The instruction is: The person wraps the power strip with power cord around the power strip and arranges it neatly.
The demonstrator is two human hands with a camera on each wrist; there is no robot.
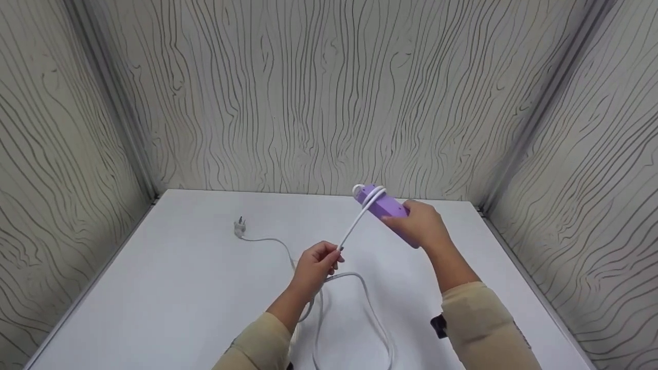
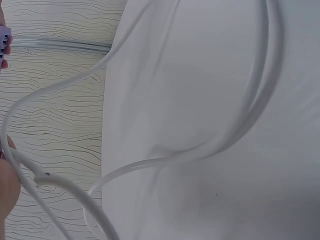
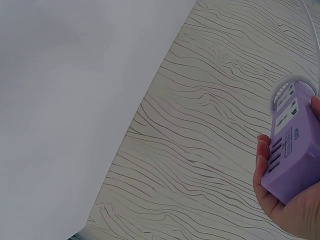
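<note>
Right hand (image 1: 419,223) gripping a purple power strip (image 1: 386,206) above the white table (image 1: 169,288), cord (image 1: 354,226) looped round its far end, left hand (image 1: 313,264) pinching that cord, plug (image 1: 239,227) lying off to the left.

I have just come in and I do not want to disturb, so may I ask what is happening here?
A person is holding a purple, block-shaped power strip up off the white, flat table with the right hand. The left hand pinches its white, round cord, which is looped around the end away from the right hand. More cord lies in loose curves on the table, so it is only partly wound. A white pronged plug lies farther left.
</note>
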